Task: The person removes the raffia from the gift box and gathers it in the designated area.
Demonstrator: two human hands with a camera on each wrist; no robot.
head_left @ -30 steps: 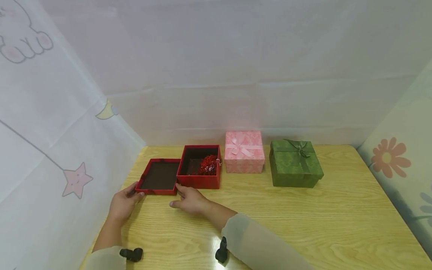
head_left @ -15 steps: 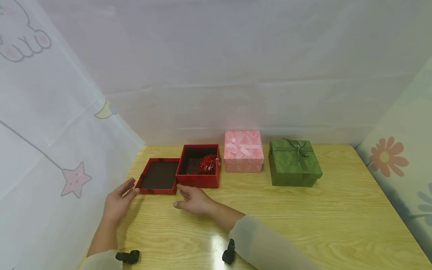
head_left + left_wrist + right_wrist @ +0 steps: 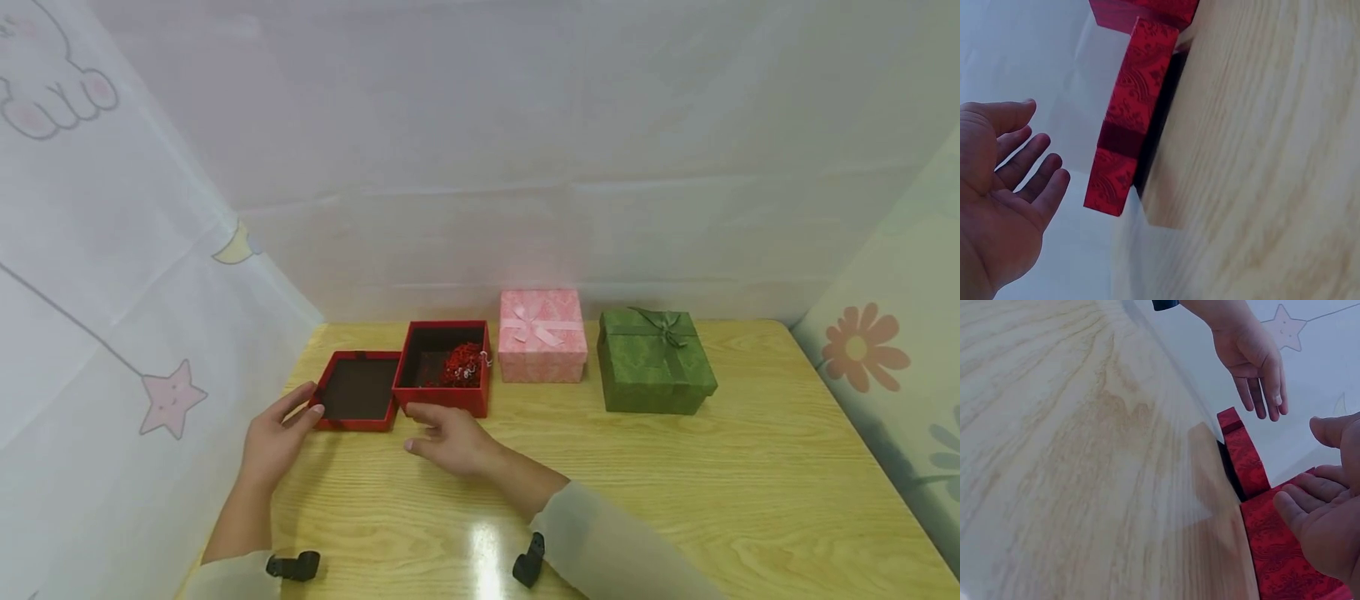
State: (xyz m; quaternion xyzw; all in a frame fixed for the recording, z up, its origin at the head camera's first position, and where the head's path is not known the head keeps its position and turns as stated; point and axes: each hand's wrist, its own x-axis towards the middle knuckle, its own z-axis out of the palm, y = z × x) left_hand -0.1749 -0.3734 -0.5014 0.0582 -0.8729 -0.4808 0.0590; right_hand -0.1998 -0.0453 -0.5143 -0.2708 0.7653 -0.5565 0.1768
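Observation:
An upturned red lid (image 3: 357,424) with a dark inside lies on the table, left of an open red gift box (image 3: 469,403). Inside that box sits a bunch of red shredded paper (image 3: 462,365) with whitish bits. My left hand (image 3: 276,440) hovers at the lid's left edge, its fingers spread; the left wrist view shows a gap between this hand (image 3: 1004,187) and the patterned side of the lid (image 3: 1129,106). Just in front of the red box is my right hand (image 3: 454,442), fingers extended and holding nothing. The right wrist view has its fingers (image 3: 1310,500) overlapping the box's front.
A pink gift box (image 3: 543,343) with a ribbon bow stands right of the red one, and a green gift box (image 3: 656,363) farther right. Both have lids on. Pale cloth (image 3: 540,200) hangs behind and beside the wooden table (image 3: 637,492).
My left hand has let go of the lid's corner, backed off, then come back toward its left edge. The right hand has shifted right, away from the lid, to before the box.

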